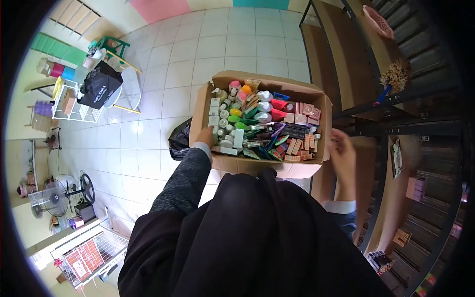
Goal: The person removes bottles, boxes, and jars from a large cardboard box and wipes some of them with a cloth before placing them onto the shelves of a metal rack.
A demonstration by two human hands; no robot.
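A cardboard box (204, 106) full of small packaged goods is in front of me. White bottles and jars (224, 119) fill its left part, coloured pouches (278, 115) its middle, and small pink and orange boxes (308, 112) its right. My left hand (206, 136) is on the box's left edge, its fingers over the rim beside white cartons (213, 119); whether they grip the rim is hard to tell. Just outside the right wall, my right hand (342, 154) has its fingers partly spread, with nothing visible in them.
Metal-framed shelves (341, 64) run along the right, holding a pink basket (378, 22). A black plastic bag (179, 141) lies left of the box. Further left are a black tote bag (101, 84), a white rack (74, 110) and a fan (55, 197).
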